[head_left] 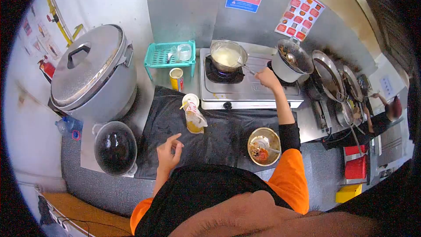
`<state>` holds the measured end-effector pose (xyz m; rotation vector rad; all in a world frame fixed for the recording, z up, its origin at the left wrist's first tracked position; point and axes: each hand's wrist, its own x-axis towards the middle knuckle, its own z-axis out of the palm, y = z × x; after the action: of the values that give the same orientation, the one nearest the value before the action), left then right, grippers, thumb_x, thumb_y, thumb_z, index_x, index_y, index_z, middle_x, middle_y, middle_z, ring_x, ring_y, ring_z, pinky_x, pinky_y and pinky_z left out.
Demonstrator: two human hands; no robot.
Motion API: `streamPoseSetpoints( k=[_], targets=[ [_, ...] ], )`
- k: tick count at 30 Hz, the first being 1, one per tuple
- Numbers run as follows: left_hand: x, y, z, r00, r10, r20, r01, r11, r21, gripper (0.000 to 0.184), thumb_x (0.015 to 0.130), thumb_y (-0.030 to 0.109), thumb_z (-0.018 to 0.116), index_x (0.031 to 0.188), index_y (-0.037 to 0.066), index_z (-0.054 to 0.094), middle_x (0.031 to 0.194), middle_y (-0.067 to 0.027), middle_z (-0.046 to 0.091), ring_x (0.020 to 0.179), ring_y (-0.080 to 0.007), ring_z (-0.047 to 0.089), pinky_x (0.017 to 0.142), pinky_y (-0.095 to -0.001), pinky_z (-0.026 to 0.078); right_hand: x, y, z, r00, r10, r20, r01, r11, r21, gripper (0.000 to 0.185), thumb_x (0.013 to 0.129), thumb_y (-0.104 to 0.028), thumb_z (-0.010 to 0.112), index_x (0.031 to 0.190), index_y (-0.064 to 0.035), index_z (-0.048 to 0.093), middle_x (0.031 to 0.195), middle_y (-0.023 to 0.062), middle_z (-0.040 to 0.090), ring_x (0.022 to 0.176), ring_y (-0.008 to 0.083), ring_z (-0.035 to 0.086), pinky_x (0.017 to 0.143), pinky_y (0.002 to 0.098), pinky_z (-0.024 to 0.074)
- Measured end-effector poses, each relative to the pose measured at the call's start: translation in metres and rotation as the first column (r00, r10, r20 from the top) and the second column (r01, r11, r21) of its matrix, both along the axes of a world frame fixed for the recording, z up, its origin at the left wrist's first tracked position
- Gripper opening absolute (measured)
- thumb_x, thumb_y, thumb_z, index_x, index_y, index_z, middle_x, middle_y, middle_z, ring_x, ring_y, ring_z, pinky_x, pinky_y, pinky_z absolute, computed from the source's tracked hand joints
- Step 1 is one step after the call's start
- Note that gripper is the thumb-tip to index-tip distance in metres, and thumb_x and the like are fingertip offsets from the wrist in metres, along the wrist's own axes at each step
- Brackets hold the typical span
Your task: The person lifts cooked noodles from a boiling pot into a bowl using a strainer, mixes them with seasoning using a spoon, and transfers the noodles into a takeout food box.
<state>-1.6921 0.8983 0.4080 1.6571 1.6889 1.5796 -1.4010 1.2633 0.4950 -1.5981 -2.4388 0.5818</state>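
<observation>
Fingers [263,77] of the right hand [268,81] are pinched around the handle of a utensil [248,68], whose far end reaches over the near rim of the steel pot [228,69] and into its pale contents [226,55]. As I judge it from where I sit, good handling calls for a light, steady pinch and slow, low sweeps along the base and wall, with no levering on the rim: the pot sits on the left burner, and I see no hand on it to steady it. Too hard a push could shift it or slop the contents onto the stove [251,98]. I would also mind the wrist near the grey pot [285,69] at the right. The right arm reaches well forward, nearly straight, the forearm crossing the stove's front edge, palm turned down and the hand to the right of the steel pot. The left hand [167,152] hangs low over the near part of the bench [215,147], elbow bent, its fingers loosely curled and spread apart around nothing; a bag of yellow stuff [194,125] is the nearest thing, just beyond it. The steel bowl [275,138] is beside the right upper arm.
</observation>
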Motion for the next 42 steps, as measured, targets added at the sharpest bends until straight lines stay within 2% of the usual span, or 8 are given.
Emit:
streamPoseSetpoints(
  k=[8, 18, 21, 23, 26, 33, 38, 42],
  targets=[
    [-0.012, 0.001, 0.004, 0.999, 0.02, -0.033, -0.019, 0.999, 0.03, 0.025, 0.08, 0.005, 0.053, 0.104, 0.002, 0.055, 0.067, -0.0074, 0.063, 0.057, -0.0165, 0.061, 0.053, -0.0255, 0.048, -0.024, -0.041, 0.051, 0.967, -0.11, 0.231, -0.03, 0.849, 0.528, 0.027, 0.073, -0.025, 0.058, 0.098, -0.019, 0.066, 0.077, 0.0182, 0.062, 0.071, 0.0338, 0.061, 0.067, 0.0429, 0.0491],
    [-0.024, -0.008, -0.003, 0.99, 0.139, -0.008, -0.139, 0.99, -0.029, 0.024, 0.08, 0.004, 0.053, 0.104, 0.002, 0.056, 0.068, -0.0081, 0.063, 0.055, -0.0162, 0.061, 0.053, -0.0253, 0.048, 0.011, -0.009, -0.029, 0.912, -0.073, 0.403, -0.189, 0.798, 0.573, 0.032, 0.075, -0.021, 0.055, 0.106, -0.0181, 0.06, 0.061, 0.0158, 0.058, 0.057, 0.0305, 0.059, 0.054, 0.0419, 0.0475],
    [-0.025, -0.007, 0.0, 0.989, 0.149, 0.009, -0.148, 0.987, -0.056, 0.024, 0.08, 0.004, 0.053, 0.104, 0.002, 0.056, 0.068, -0.0082, 0.063, 0.055, -0.0157, 0.061, 0.053, -0.025, 0.048, 0.021, 0.006, -0.026, 0.993, 0.042, -0.111, -0.004, 0.947, 0.32, 0.022, 0.076, -0.022, 0.059, 0.096, -0.0118, 0.06, 0.051, 0.0084, 0.05, 0.041, 0.0194, 0.049, 0.039, 0.0322, 0.0398],
    [-0.027, -0.007, 0.0, 0.989, 0.145, 0.004, -0.145, 0.989, -0.037, 0.025, 0.08, 0.004, 0.053, 0.105, 0.002, 0.056, 0.068, -0.0083, 0.063, 0.055, -0.0157, 0.061, 0.053, -0.025, 0.048, 0.029, 0.006, -0.02, 0.758, -0.381, -0.529, 0.098, 0.869, -0.484, 0.017, 0.076, -0.022, 0.062, 0.08, -0.0051, 0.062, 0.055, 0.0046, 0.05, 0.035, 0.0117, 0.041, 0.031, 0.026, 0.0291],
    [-0.024, -0.004, 0.003, 0.99, 0.143, 0.02, -0.142, 0.99, -0.01, 0.025, 0.08, 0.004, 0.053, 0.105, 0.003, 0.056, 0.068, -0.0082, 0.063, 0.056, -0.0158, 0.062, 0.054, -0.0251, 0.048, 0.024, -0.02, -0.007, 0.544, -0.626, -0.558, 0.091, 0.706, -0.703, 0.013, 0.085, -0.022, 0.054, 0.077, -0.0126, 0.05, 0.053, -0.0062, 0.039, 0.034, 0.0014, 0.022, 0.03, 0.0184, 0.0112],
    [-0.023, -0.003, 0.003, 0.994, 0.108, -0.001, -0.107, 0.991, -0.078, 0.025, 0.081, 0.005, 0.052, 0.106, 0.004, 0.055, 0.067, -0.0066, 0.063, 0.057, -0.0154, 0.062, 0.054, -0.0255, 0.048, 0.034, -0.03, -0.002, 0.357, -0.725, -0.589, 0.015, 0.635, -0.772, 0.01, 0.085, -0.02, 0.055, 0.088, -0.0111, 0.053, 0.052, -0.0068, 0.036, 0.034, 0.0012, 0.021, 0.03, 0.0186, 0.0112],
    [-0.021, -0.004, 0.004, 0.993, 0.116, 0.001, -0.116, 0.99, -0.077, 0.026, 0.081, 0.006, 0.052, 0.106, 0.005, 0.055, 0.068, -0.0068, 0.064, 0.056, -0.0152, 0.061, 0.054, -0.0253, 0.048, 0.029, -0.033, -0.007, 0.773, -0.282, -0.568, 0.268, 0.957, -0.11, 0.034, 0.079, -0.022, 0.059, 0.11, -0.0085, 0.06, 0.054, 0.0061, 0.055, 0.042, 0.0151, 0.05, 0.042, 0.0277, 0.0387],
    [-0.021, -0.005, 0.003, 0.993, 0.12, 0.009, -0.119, 0.991, -0.062, 0.026, 0.081, 0.006, 0.053, 0.106, 0.005, 0.055, 0.067, -0.007, 0.064, 0.056, -0.0152, 0.061, 0.053, -0.0252, 0.048, 0.011, -0.069, 0.012, 0.963, -0.136, -0.233, 0.227, 0.874, 0.429, 0.03, 0.076, -0.025, 0.061, 0.105, -0.0169, 0.064, 0.066, 0.0172, 0.062, 0.058, 0.0297, 0.061, 0.057, 0.0365, 0.0473]
  ],
)
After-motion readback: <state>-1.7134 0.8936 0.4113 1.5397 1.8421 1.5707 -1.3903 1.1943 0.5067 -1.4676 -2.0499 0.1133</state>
